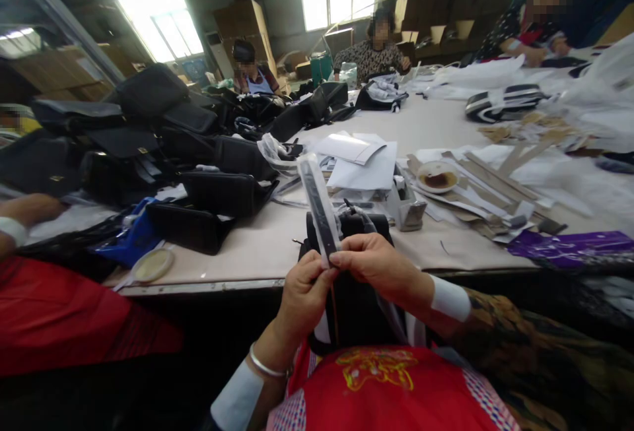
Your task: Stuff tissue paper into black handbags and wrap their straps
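Observation:
Both my hands meet at the lower end of a black strap (321,210) in a clear plastic sleeve, which points up and away from me. My left hand (306,289) pinches that end between thumb and curled fingers. From the other side, my right hand (374,261) grips the same end, thumb and fingers pressed together. Beneath my hands a black bag (359,315) rests on my lap and against the table edge. Its upper part shows behind the strap, and my hands and the strap cover some of it.
Black bags (218,193) crowd the table's left side. Ahead lie white paper sheets (364,160) and a small box (409,206). To the right are a dish of brown liquid (436,177), cardboard strips (500,183) and purple plastic (569,246). A co-worker's hand (34,210) shows at left.

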Tool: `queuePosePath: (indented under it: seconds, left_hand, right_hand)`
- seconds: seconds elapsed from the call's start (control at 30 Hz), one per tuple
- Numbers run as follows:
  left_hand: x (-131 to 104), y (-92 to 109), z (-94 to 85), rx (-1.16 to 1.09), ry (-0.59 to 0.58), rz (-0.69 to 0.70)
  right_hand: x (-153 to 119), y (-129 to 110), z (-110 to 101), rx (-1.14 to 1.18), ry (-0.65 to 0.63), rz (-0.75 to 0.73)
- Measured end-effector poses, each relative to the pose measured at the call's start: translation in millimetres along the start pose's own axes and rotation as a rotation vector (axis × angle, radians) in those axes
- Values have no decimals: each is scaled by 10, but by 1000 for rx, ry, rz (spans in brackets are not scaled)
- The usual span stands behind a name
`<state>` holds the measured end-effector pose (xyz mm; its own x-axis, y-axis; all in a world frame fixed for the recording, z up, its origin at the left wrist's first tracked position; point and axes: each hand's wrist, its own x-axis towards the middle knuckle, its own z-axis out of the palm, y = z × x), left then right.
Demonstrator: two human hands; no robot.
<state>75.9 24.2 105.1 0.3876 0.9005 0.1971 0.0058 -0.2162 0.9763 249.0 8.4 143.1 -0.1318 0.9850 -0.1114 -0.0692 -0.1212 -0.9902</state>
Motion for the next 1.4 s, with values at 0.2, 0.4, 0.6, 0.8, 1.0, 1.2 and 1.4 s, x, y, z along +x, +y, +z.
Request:
queuePosePath:
  seconds: [0.2, 0.4, 0.6, 0.8, 1.0, 1.2, 1.4]
  left_hand:
    - [47, 4, -133, -616, -149, -523]
    - [64, 20, -44, -714, -19, -623]
    - [-62, 14, 23, -141, 114, -299]
    - [-181, -89, 154, 246, 234, -52]
    - [-197, -93, 194, 299, 194, -31]
    - [-176, -33, 82, -79, 45, -297]
    - [-97, 0, -133, -604, -49, -544]
  right_hand:
    - [-44, 216, -78, -902, -53, -797]
    - [-40, 341, -108, -1169, -60, -989]
    - [-39, 236, -95, -338, -151, -117]
    - [15, 250, 94, -175, 84, 89]
    - [-30, 380, 163, -567, 130, -348]
    - [-85, 428, 150, -477, 156, -424]
    - [-95, 562, 73, -575, -1, -605]
